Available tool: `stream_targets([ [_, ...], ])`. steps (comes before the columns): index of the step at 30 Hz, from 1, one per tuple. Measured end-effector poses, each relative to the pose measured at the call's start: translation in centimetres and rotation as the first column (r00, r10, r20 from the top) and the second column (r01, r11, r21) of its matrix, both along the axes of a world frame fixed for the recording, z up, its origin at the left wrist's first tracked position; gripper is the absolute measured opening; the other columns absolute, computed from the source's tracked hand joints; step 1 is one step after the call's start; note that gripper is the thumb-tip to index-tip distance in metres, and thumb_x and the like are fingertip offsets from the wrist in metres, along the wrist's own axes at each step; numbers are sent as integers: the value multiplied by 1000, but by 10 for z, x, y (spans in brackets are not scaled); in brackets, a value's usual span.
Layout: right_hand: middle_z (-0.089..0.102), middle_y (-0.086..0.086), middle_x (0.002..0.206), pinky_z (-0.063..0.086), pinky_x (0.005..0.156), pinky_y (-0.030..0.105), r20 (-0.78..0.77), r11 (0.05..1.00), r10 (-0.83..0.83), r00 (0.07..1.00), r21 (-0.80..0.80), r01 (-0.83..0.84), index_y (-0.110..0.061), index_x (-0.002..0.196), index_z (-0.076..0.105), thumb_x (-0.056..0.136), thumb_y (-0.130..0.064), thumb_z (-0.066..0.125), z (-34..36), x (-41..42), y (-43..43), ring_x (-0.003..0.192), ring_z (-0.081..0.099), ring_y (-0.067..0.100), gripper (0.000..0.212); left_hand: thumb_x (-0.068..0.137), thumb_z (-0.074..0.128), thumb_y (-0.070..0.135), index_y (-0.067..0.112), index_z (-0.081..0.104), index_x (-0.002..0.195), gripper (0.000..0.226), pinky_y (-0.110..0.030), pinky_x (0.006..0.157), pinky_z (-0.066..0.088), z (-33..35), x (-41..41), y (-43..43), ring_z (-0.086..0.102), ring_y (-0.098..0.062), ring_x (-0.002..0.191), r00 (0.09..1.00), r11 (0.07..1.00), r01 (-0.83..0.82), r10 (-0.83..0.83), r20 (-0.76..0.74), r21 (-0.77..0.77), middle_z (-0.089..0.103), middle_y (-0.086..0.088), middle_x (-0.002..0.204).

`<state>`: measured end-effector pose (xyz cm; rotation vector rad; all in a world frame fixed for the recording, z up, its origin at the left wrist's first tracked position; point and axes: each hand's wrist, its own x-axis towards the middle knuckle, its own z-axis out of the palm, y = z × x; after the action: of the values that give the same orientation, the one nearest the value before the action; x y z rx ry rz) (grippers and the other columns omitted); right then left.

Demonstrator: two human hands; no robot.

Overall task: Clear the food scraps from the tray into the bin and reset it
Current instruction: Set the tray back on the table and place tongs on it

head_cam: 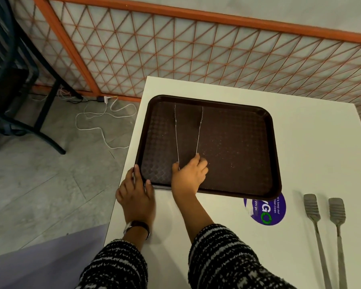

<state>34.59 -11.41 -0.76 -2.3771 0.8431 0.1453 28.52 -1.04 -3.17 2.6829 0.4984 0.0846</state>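
Note:
A dark brown tray (pixel 238 147) lies flat on the white table (pixel 313 155). Only fine crumbs show on its textured surface. Thin metal tongs (pixel 198 130) lie on the tray with their two arms spread and tips pointing away from me. My right hand (pixel 189 174) holds the near end of the tongs, fingers curled round the arms. My left hand (pixel 136 192) grips the tray's near left corner, thumb on the rim and fingers over the table edge. No bin is in view.
A second, larger pair of grey tongs (pixel 325 226) lies on the table at the right. A round purple sticker (pixel 267 211) shows under the tray's near right corner. An orange lattice fence (pixel 196 49) stands behind the table. White cables (pixel 104 122) trail across the floor at left.

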Motion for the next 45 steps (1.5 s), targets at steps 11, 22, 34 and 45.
stream_targets([
  [11, 28, 14, 144, 28, 105, 37, 4, 998, 61, 998, -3, -60, -5, 147, 15, 91, -41, 50, 0, 3, 11, 128, 32, 28, 75, 89, 22, 39, 11, 39, 140, 60, -55, 101, 31, 1, 1, 1, 48, -38, 118, 1000, 1000, -6, 6, 9, -11, 49, -17, 136],
  [22, 33, 13, 143, 30, 104, 42, 220, 1000, -1, 976, -9, 3, -12, 146, 23, 86, -48, 55, 18, -23, -36, 127, 34, 29, 77, 92, 23, 41, 18, 29, 144, 57, -51, 106, 24, -9, -1, 2, 40, -31, 123, 999, 999, -13, 15, 35, -47, 41, -10, 142],
  [34, 42, 16, 138, 29, 104, 50, 90, 906, 8, 996, -422, 31, -13, 134, 43, 86, -32, 57, 35, -195, -244, 125, 38, 36, 53, 92, 43, 26, 16, 34, 142, 51, -46, 107, 18, -5, -18, -8, 39, -34, 124, 988, 997, 72, -65, 140, -42, 33, -11, 147],
  [45, 40, 20, 138, 34, 100, 52, -45, 942, -275, 961, -213, 259, -4, 140, 32, 83, -38, 63, 11, -250, -303, 122, 38, 42, 73, 93, 39, 26, 14, 54, 125, 37, -40, 104, 31, 14, -139, -83, 43, -22, 123, 909, 864, 414, -381, 168, -287, 47, -13, 133],
])
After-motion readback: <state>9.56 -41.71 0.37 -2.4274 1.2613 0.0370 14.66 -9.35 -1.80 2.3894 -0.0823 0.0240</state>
